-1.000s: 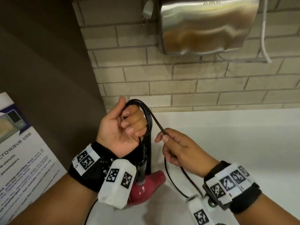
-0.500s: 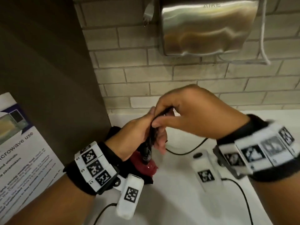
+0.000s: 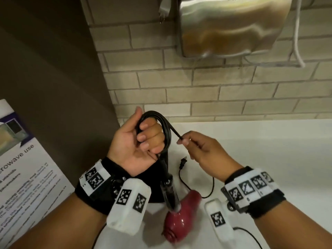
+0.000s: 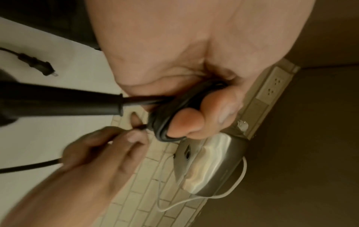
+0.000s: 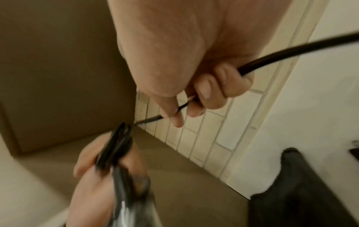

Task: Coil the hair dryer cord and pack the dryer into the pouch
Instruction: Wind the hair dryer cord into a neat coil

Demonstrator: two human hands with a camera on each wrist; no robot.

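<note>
My left hand (image 3: 142, 141) is raised palm toward me, its fingers curled with several loops of the black cord (image 3: 166, 130) wound around them. The red hair dryer (image 3: 181, 214) hangs below that hand by its black handle (image 3: 168, 191), just above the white counter (image 3: 269, 159). My right hand (image 3: 190, 142) pinches the free run of cord (image 5: 272, 56) just right of the coil. The plug (image 3: 182, 162) lies on the counter between my hands. A black pouch (image 5: 303, 192) lies on the counter, seen in the right wrist view.
A steel wall-mounted hand dryer (image 3: 231, 26) with a white cable (image 3: 298, 42) hangs on the brick wall (image 3: 197, 83) ahead. A brown panel (image 3: 53, 78) and a printed notice (image 3: 21, 168) stand at the left. A power outlet strip (image 4: 272, 86) shows on the wall.
My right hand has come back down from over the left hand to its right, laying another loop on the coil. The slack has shortened, and the plug now lies near my hands.
</note>
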